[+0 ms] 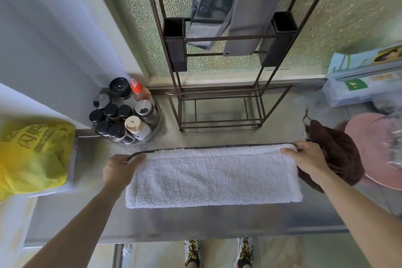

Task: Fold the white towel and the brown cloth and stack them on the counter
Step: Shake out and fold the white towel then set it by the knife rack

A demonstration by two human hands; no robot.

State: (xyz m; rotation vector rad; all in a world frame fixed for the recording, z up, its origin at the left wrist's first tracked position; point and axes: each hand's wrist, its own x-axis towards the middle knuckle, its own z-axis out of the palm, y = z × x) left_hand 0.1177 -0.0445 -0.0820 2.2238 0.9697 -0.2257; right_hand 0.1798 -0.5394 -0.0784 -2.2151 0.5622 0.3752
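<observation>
The white towel (214,177) lies flat on the steel counter (195,222) as a long strip, folded once along its length with a dark trim at the far edge. My left hand (119,169) pinches its far left corner. My right hand (309,161) grips the far right corner. The brown cloth (339,154) lies crumpled just right of the towel, partly behind my right hand and wrist.
A round tray of spice bottles (125,115) stands at the back left. Behind the towel is a brown metal knife rack (219,102) holding cleavers. A yellow bag (32,154) sits at the left, a pink plate (378,150) at the right, boxes (365,80) behind it.
</observation>
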